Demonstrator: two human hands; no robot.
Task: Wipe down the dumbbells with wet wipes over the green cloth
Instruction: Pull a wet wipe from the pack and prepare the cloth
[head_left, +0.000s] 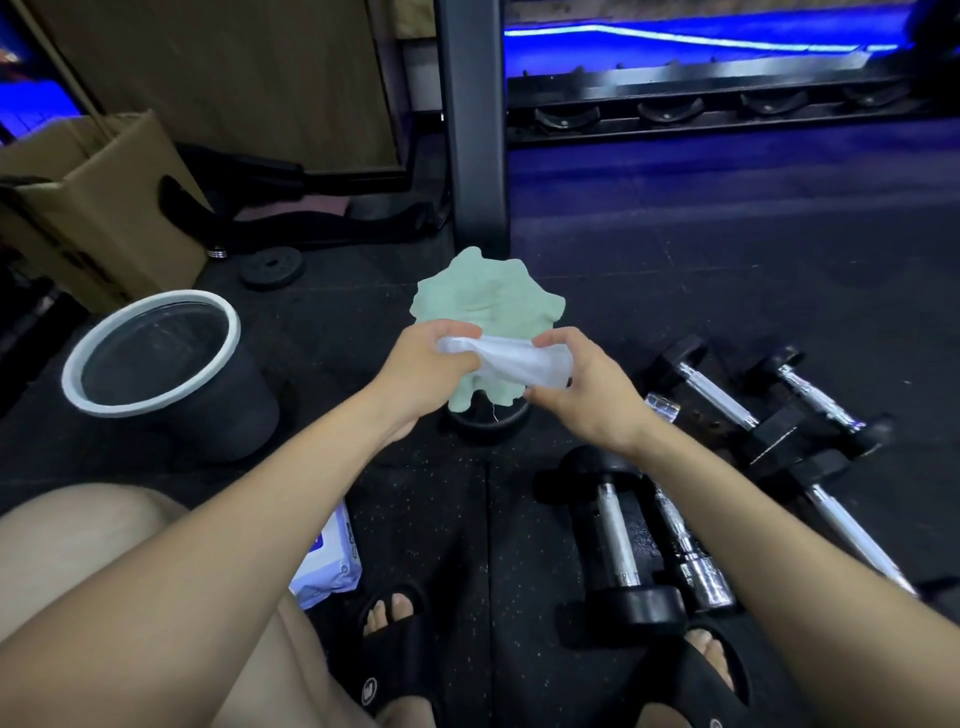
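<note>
- both hands raised above the floor mat (426, 519), stretching a white wet wipe (506, 361) between them, directly over the green cloth (485, 296).
- left hand (423, 366) pinching one end of the wipe, fingers curled tight around the bunched edge.
- right hand (582, 387) gripping the other end, thumb and fingertips closed on the sheet.
- green cloth spread in a crumpled patch near the middle of the mat, close to the foot of a dark upright post (472, 130); near edge draped over a round dark object, too hidden to name.
- dumbbells (618, 540) lying in a loose group toward the right side of the mat, none on the cloth, none in hand; chrome handles and black heads visible.
- wipes pack (332, 561) by the left knee, near the mat's near edge; grey bin (156, 358) with a pale rim standing to the left of the cloth.
- step in hand, as a judgement: unfolding a fresh wipe, before any wiping of the next weight.
- next move likely calls for freeing one hand, lifting a dumbbell from the right-hand group, holding it over the cloth, and wrapping the opened wipe around handle and heads.
- care needed with the weight in a single hand, and with keeping the wipe flat rather than balled.
</note>
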